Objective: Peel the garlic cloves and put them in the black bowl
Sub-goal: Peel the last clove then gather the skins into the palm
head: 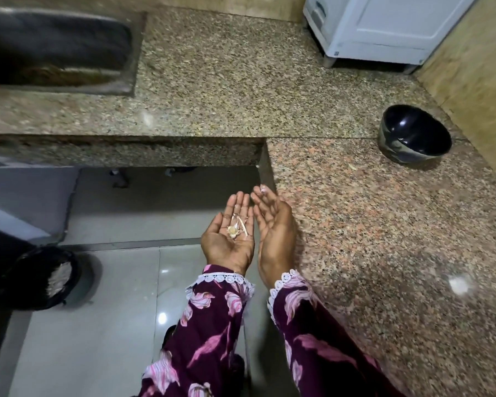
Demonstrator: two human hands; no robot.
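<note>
My left hand (232,233) is held flat, palm up, off the counter's edge over the floor. On its palm lie garlic scraps (235,229): a small pale stub and thin papery peels. My right hand (274,233) stands on edge right beside it, palm facing left, fingers apart, little-finger side against the counter edge; it holds nothing. The black bowl (414,134) sits on the speckled granite counter (355,210) at the far right, close to the wall. Its inside looks dark, and I see no cloves in it from here.
A black-lined waste bin (45,277) stands on the tiled floor at lower left. A steel sink (55,50) is set into the counter at top left. A white appliance (384,27) stands at the back right. A tan wall runs along the right.
</note>
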